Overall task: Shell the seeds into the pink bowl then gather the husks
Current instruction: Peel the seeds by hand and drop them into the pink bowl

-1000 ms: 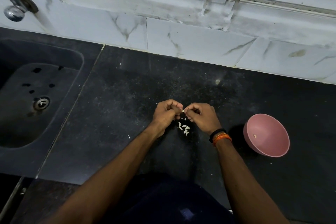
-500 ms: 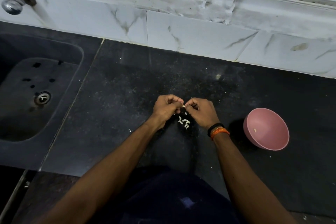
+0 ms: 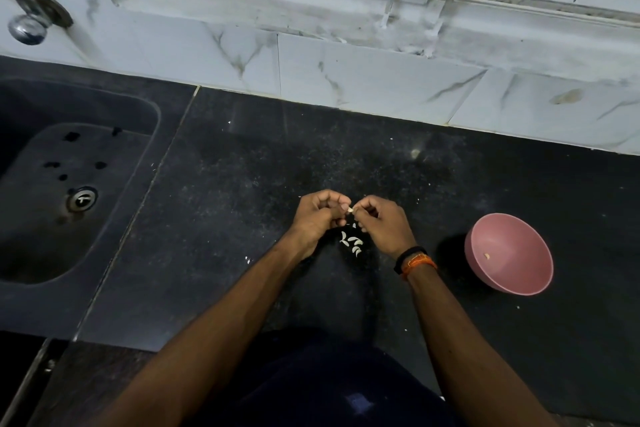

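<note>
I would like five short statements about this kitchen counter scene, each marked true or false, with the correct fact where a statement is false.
1. Both hands pinch one seed between their fingertips. True; the left hand and right hand meet on it.
2. The bowl stands to the left of the hands. False; it stands to their right, beyond the right wrist.
3. The bowl is full of kernels. False; only one small pale piece shows inside it.
4. A few pale husks lie on the counter just below the hands. True.
5. The sink is on the right side. False; it is on the left, with a tap above it.
</note>
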`<state>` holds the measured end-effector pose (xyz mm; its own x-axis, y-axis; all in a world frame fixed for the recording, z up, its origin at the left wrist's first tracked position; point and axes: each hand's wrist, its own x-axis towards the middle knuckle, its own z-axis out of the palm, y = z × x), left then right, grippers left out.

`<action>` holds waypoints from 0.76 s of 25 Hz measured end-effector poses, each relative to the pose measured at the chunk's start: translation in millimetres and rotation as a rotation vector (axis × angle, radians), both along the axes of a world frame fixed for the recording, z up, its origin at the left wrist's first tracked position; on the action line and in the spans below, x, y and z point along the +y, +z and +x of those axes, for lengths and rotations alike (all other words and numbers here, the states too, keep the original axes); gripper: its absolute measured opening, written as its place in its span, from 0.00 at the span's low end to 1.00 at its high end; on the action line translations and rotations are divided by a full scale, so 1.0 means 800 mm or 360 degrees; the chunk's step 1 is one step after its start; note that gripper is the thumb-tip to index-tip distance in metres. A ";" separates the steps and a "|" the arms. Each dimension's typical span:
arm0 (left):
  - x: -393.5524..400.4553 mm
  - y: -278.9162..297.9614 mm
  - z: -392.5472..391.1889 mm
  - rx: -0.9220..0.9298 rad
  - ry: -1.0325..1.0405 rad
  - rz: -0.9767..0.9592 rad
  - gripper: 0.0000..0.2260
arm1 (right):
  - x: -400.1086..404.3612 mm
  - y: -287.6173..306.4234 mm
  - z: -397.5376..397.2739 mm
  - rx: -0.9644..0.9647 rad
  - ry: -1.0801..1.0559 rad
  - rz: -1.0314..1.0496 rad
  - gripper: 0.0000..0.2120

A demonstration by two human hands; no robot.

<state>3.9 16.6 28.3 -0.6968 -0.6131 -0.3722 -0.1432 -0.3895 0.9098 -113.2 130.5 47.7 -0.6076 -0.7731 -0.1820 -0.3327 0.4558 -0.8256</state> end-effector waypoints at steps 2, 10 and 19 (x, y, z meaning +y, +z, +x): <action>0.001 0.003 0.000 0.0020 -0.0004 0.0042 0.07 | 0.000 0.000 0.001 -0.0009 -0.0003 -0.0003 0.06; 0.001 0.006 -0.002 0.0045 0.0025 0.0034 0.06 | 0.002 -0.002 0.002 -0.0094 0.0035 -0.0044 0.06; -0.001 0.011 0.001 0.0056 0.0013 -0.0024 0.04 | 0.003 -0.002 -0.003 0.0087 0.0069 -0.0066 0.05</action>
<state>4.4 16.0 36.8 -0.7041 -0.6243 -0.3382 -0.1077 -0.3769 0.9200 -115.8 133.2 46.4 -0.5814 -0.8052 -0.1169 -0.3966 0.4060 -0.8233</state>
